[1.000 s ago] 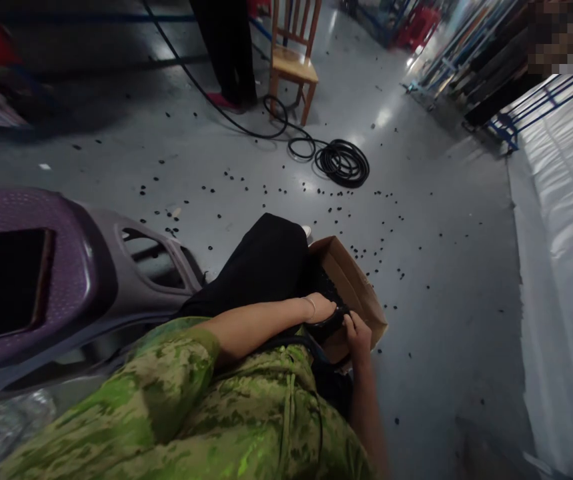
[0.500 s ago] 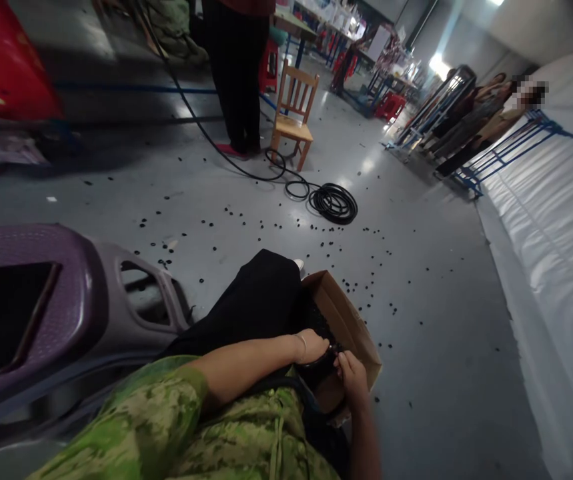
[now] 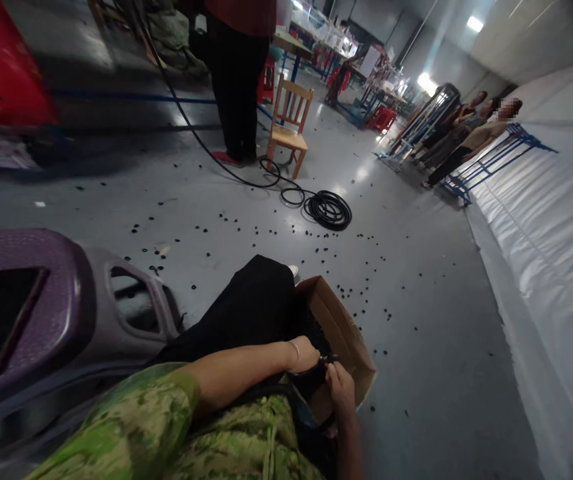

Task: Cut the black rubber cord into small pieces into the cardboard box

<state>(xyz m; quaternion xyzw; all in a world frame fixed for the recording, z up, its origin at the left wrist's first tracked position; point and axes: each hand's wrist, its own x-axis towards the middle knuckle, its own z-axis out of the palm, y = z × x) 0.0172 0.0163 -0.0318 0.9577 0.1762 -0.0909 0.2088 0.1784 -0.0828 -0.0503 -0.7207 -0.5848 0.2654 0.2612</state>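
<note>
Cardboard box (image 3: 349,337) w/ both hands (image 3: 339,387) pinching a small black part (details unclear), grey floor (image 3: 416,373) strewn w/ black bits.

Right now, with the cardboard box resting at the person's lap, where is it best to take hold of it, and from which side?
Probably the far right wall of the cardboard box, gripped at its top edge from above. That open rim is bare and faces up, while the near side is blocked by the left hand and right hand working over it.
</note>
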